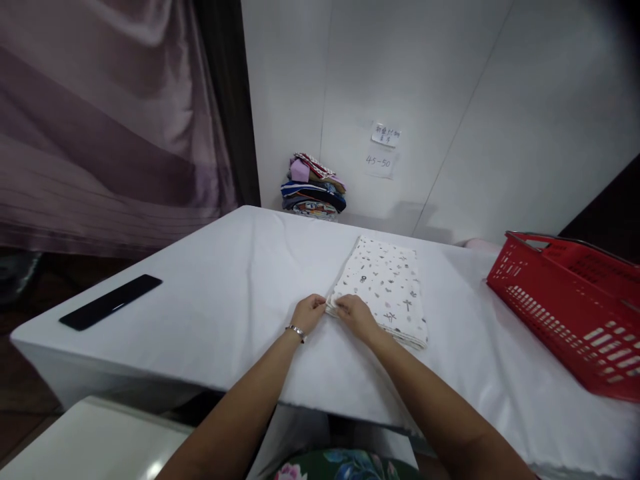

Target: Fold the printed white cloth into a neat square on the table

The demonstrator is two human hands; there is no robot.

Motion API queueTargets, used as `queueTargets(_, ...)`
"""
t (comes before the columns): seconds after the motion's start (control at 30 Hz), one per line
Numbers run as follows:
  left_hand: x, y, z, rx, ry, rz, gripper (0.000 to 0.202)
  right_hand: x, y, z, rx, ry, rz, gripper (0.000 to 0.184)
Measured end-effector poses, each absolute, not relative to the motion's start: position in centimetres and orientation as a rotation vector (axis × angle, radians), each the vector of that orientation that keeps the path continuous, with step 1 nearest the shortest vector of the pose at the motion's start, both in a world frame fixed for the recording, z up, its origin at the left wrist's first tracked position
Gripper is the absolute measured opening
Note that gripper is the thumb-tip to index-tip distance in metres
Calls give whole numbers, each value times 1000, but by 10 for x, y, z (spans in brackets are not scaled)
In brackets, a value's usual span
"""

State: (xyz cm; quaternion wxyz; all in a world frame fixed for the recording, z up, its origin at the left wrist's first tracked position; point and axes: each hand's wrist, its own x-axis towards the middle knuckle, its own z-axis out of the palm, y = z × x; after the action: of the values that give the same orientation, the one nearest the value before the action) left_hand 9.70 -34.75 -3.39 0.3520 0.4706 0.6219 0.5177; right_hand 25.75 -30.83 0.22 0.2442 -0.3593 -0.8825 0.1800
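Observation:
A folded white cloth [384, 283] with small dark prints lies flat on the white table [210, 293], in the middle. Both my hands meet at its near left corner. My left hand [309, 312], with a bracelet on the wrist, pinches the corner's edge with closed fingers. Right beside it, my right hand [356, 316] grips the same corner, its fingers curled over the cloth's near edge. The two hands almost touch each other.
A red plastic basket [575, 307] stands at the table's right side. A pile of folded coloured cloths [314, 187] sits at the far edge against the white wall. A flat black object [111, 301] lies near the left edge. A purple curtain hangs at the left.

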Motion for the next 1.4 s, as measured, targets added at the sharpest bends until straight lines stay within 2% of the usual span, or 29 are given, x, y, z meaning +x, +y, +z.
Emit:
queueTargets(0.17,93,-346,-39,1296,1669,1320,14,248,-306,-10,-1043,-2350,491,13)
queueTargets(0.4,94,-347,-35,1378,1741,1251,29,249,-312,-17,-1058,-2188,567,17)
queueTargets(0.7,98,-348,-28,1382,1746,1264,9,249,-318,-18,-1031,-2071,589,18)
queueTargets(0.9,99,-348,-32,1329,1754,1327,25,248,-319,-20,-1054,-2077,537,20)
queueTargets(1.1,99,-348,-32,1450,1766,1287,7,246,-325,-18,-1058,-2262,364,16)
queueTargets(1.4,96,-347,-33,1454,1749,1276,10,242,-324,-15,-1112,-2313,297,14)
